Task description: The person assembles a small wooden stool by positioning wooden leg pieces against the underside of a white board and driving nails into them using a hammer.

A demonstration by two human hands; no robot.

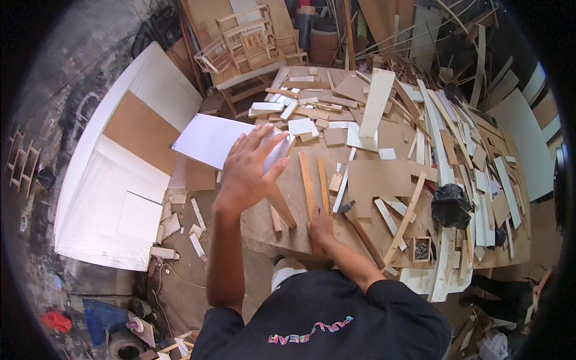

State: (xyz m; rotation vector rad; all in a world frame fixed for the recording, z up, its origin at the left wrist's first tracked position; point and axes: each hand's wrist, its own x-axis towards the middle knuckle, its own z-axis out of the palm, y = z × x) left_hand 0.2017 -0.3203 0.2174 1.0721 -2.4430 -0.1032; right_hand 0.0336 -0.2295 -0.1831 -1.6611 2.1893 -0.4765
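Observation:
My left hand (249, 171) is raised over the near left corner of the workbench, fingers spread on a white rectangular board (210, 141) that it holds tilted up off the bench. My right hand (321, 226) rests near the front edge of the bench, fingers curled on the near end of a long narrow wooden strip (307, 186). A second shorter strip (323, 183) lies beside it. The bench top (372, 180) is brown board covered with offcuts.
Many white and brown offcuts and slats litter the bench; a black plastic bag (451, 205) sits at right. Large white panels (114, 198) lie on the floor at left. A wooden frame piece (249, 39) stands beyond the bench. Scraps lie on the floor.

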